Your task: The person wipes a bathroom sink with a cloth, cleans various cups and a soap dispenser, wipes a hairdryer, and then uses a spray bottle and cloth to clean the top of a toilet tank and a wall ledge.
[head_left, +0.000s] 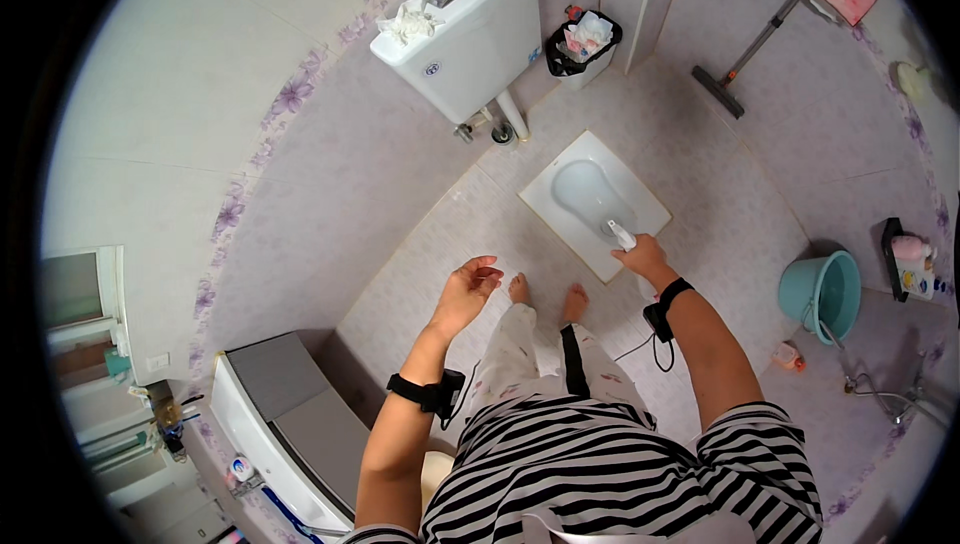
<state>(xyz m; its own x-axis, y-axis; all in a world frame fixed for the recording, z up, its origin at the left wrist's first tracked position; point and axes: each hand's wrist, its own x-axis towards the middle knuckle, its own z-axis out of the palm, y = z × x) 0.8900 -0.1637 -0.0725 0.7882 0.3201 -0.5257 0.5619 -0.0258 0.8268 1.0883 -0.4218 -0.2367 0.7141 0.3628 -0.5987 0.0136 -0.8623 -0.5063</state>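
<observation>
My right hand [646, 257] is wrapped round what looks like a white spray bottle, its nozzle [622, 235] pointing over the near part of the white squat toilet [552, 196]. Most of the bottle's body is hidden behind my hand and wrist. My left hand [467, 294] hangs in the air left of my bare feet, its fingers loosely bent and apart, with nothing in it. Both wrists wear black straps with small devices and cables.
A white cistern [475, 39] with crumpled tissue on top hangs on the wall beside a lined waste bin [598, 62]. A floor squeegee [745, 59] leans at the upper right. Farther right stand a teal bucket [795, 289] and a shower hose. A grey-topped cabinet [290, 394] is at left.
</observation>
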